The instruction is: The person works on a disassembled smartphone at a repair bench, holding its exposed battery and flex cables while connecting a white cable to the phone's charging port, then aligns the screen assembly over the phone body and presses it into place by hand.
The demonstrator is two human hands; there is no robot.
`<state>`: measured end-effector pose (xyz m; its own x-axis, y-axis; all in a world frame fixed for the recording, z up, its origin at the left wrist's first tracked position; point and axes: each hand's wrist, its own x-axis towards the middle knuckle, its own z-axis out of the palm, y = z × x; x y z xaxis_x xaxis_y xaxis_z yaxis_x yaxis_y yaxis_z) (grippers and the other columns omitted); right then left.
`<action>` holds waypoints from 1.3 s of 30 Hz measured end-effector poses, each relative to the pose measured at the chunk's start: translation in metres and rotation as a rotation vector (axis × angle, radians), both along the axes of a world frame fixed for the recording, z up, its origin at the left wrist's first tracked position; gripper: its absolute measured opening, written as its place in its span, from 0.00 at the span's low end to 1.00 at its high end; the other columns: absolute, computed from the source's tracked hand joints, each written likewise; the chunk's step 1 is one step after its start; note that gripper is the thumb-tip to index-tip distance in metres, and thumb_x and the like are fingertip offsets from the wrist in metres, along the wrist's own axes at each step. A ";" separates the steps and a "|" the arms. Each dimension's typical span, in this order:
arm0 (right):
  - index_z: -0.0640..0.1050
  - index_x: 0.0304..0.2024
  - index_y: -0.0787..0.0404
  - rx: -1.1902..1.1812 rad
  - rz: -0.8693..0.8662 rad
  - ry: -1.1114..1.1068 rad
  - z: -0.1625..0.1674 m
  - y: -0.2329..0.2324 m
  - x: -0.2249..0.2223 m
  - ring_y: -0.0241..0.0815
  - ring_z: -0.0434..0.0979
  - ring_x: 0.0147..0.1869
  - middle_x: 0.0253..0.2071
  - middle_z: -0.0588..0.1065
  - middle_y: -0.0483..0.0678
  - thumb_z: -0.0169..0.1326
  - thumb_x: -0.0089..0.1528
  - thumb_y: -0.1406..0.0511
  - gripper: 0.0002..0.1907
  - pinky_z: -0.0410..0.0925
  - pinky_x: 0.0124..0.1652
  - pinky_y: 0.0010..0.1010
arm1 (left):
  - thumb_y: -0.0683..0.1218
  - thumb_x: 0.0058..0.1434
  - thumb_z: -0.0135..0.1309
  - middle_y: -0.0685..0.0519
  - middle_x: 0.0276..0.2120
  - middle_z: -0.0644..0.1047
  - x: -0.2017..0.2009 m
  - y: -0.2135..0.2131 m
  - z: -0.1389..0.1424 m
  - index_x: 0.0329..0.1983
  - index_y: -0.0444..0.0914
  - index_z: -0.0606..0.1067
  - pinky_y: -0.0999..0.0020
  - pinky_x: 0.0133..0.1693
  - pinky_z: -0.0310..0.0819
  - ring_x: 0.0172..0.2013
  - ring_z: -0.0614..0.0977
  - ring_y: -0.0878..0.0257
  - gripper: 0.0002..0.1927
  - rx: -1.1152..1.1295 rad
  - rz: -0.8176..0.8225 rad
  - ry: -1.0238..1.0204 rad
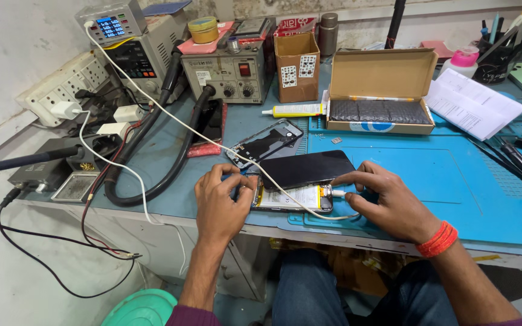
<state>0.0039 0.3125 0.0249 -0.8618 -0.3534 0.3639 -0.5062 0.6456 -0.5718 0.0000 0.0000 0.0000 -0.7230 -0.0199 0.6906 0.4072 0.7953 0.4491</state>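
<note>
Left hand [220,202] pins the opened phone [294,197]; right hand [388,202] pinches its lifted screen [306,169]. Overlifting risks tearing the flex.

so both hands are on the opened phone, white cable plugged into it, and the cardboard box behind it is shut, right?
Not quite: the head view shows the cardboard box open, lid up. The rest holds: left hand and right hand on the opened phone, white cable plugged in.
</note>
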 end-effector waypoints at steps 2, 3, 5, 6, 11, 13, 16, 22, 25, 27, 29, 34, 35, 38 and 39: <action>0.83 0.50 0.55 0.004 0.001 0.002 0.001 0.009 -0.009 0.40 0.68 0.31 0.28 0.66 0.46 0.55 0.57 0.61 0.19 0.64 0.32 0.35 | 0.45 0.54 0.58 0.53 0.43 0.77 -0.009 0.009 0.000 0.27 0.41 0.82 0.52 0.58 0.60 0.50 0.75 0.54 0.05 0.007 0.016 -0.014; 0.83 0.50 0.55 0.008 -0.004 -0.005 0.001 0.012 -0.013 0.40 0.68 0.31 0.28 0.66 0.46 0.55 0.57 0.61 0.19 0.64 0.32 0.35 | 0.45 0.54 0.57 0.53 0.44 0.76 -0.011 0.013 0.001 0.28 0.41 0.82 0.52 0.58 0.60 0.50 0.75 0.54 0.05 0.003 0.015 -0.012; 0.83 0.50 0.54 0.017 -0.015 -0.019 0.001 0.019 -0.018 0.41 0.67 0.31 0.28 0.66 0.47 0.55 0.57 0.61 0.19 0.64 0.32 0.35 | 0.44 0.53 0.57 0.52 0.44 0.76 -0.016 0.020 0.001 0.29 0.41 0.83 0.52 0.59 0.59 0.50 0.75 0.54 0.06 -0.004 0.013 -0.007; 0.83 0.50 0.54 0.013 -0.011 -0.015 0.001 0.024 -0.018 0.40 0.67 0.31 0.28 0.66 0.47 0.54 0.57 0.61 0.19 0.64 0.32 0.35 | 0.45 0.53 0.57 0.52 0.44 0.76 -0.017 0.024 0.002 0.30 0.42 0.84 0.51 0.58 0.59 0.50 0.75 0.54 0.06 0.004 0.001 -0.009; 0.83 0.50 0.55 0.004 0.005 -0.003 0.001 0.032 -0.013 0.40 0.68 0.31 0.28 0.66 0.46 0.54 0.57 0.61 0.19 0.64 0.32 0.35 | 0.45 0.53 0.58 0.52 0.43 0.76 -0.010 0.032 0.004 0.33 0.44 0.86 0.51 0.58 0.58 0.49 0.75 0.54 0.08 0.020 -0.029 -0.014; 0.83 0.50 0.55 0.001 0.008 0.002 -0.001 0.035 -0.013 0.40 0.68 0.32 0.28 0.66 0.47 0.54 0.57 0.61 0.19 0.64 0.33 0.35 | 0.46 0.54 0.58 0.53 0.43 0.76 -0.010 0.036 0.001 0.31 0.43 0.85 0.52 0.58 0.58 0.49 0.75 0.54 0.06 0.020 -0.002 -0.017; 0.83 0.50 0.54 0.007 0.001 0.000 -0.001 0.042 -0.023 0.40 0.68 0.32 0.28 0.66 0.47 0.54 0.57 0.62 0.19 0.64 0.33 0.35 | 0.47 0.56 0.59 0.54 0.42 0.77 -0.020 0.044 0.001 0.29 0.41 0.83 0.54 0.58 0.59 0.49 0.76 0.55 0.06 0.012 0.027 -0.035; 0.83 0.51 0.54 0.005 -0.003 -0.005 -0.004 0.033 -0.023 0.40 0.68 0.31 0.28 0.66 0.47 0.54 0.57 0.62 0.19 0.64 0.33 0.35 | 0.46 0.56 0.57 0.53 0.44 0.78 -0.020 0.034 -0.002 0.34 0.44 0.86 0.53 0.60 0.57 0.49 0.76 0.56 0.09 0.001 -0.019 -0.026; 0.83 0.51 0.54 -0.002 -0.006 -0.010 -0.005 0.021 -0.021 0.40 0.68 0.31 0.28 0.66 0.47 0.54 0.57 0.63 0.20 0.64 0.32 0.34 | 0.48 0.57 0.57 0.53 0.45 0.78 -0.021 0.023 -0.001 0.36 0.45 0.86 0.53 0.60 0.57 0.49 0.77 0.56 0.09 0.003 -0.019 -0.047; 0.83 0.51 0.54 -0.005 -0.008 -0.012 -0.005 0.014 -0.016 0.40 0.68 0.31 0.28 0.66 0.46 0.55 0.57 0.63 0.19 0.65 0.32 0.34 | 0.48 0.57 0.57 0.53 0.45 0.78 -0.017 0.015 -0.002 0.37 0.45 0.86 0.53 0.60 0.57 0.49 0.77 0.57 0.09 0.001 -0.018 -0.053; 0.83 0.50 0.54 -0.002 -0.013 -0.015 -0.006 0.014 -0.013 0.39 0.68 0.31 0.28 0.66 0.46 0.55 0.57 0.63 0.19 0.64 0.32 0.34 | 0.47 0.57 0.57 0.53 0.45 0.79 -0.013 0.015 -0.003 0.36 0.45 0.86 0.53 0.61 0.57 0.49 0.77 0.57 0.10 -0.002 -0.020 -0.043; 0.83 0.50 0.55 -0.006 0.000 0.005 -0.006 0.025 -0.021 0.40 0.68 0.31 0.28 0.66 0.46 0.55 0.57 0.63 0.19 0.64 0.32 0.34 | 0.47 0.57 0.56 0.53 0.43 0.79 -0.021 0.027 -0.005 0.30 0.41 0.84 0.53 0.59 0.59 0.47 0.78 0.56 0.08 0.003 -0.015 -0.002; 0.83 0.50 0.55 -0.005 -0.002 0.006 -0.006 0.027 -0.024 0.40 0.68 0.31 0.28 0.66 0.46 0.55 0.57 0.63 0.19 0.64 0.32 0.34 | 0.47 0.57 0.56 0.53 0.42 0.79 -0.024 0.029 -0.005 0.28 0.40 0.83 0.53 0.59 0.59 0.46 0.78 0.56 0.08 0.003 0.000 -0.001; 0.83 0.50 0.55 -0.005 -0.007 -0.003 -0.008 0.027 -0.034 0.40 0.67 0.31 0.28 0.65 0.47 0.55 0.57 0.63 0.19 0.64 0.32 0.35 | 0.48 0.58 0.57 0.53 0.41 0.79 -0.032 0.028 -0.005 0.26 0.39 0.81 0.54 0.58 0.60 0.44 0.78 0.56 0.10 0.012 -0.004 0.015; 0.83 0.50 0.55 -0.007 -0.006 -0.002 -0.008 0.026 -0.040 0.40 0.67 0.31 0.28 0.65 0.47 0.55 0.57 0.63 0.19 0.64 0.32 0.35 | 0.48 0.58 0.58 0.53 0.41 0.79 -0.039 0.027 -0.004 0.26 0.39 0.81 0.54 0.57 0.60 0.44 0.78 0.56 0.10 0.009 -0.008 0.016</action>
<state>-0.0365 0.3381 0.0170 -0.8648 -0.3458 0.3641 -0.5009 0.6449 -0.5773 -0.0390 0.0268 -0.0043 -0.7123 -0.0204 0.7016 0.4207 0.7877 0.4501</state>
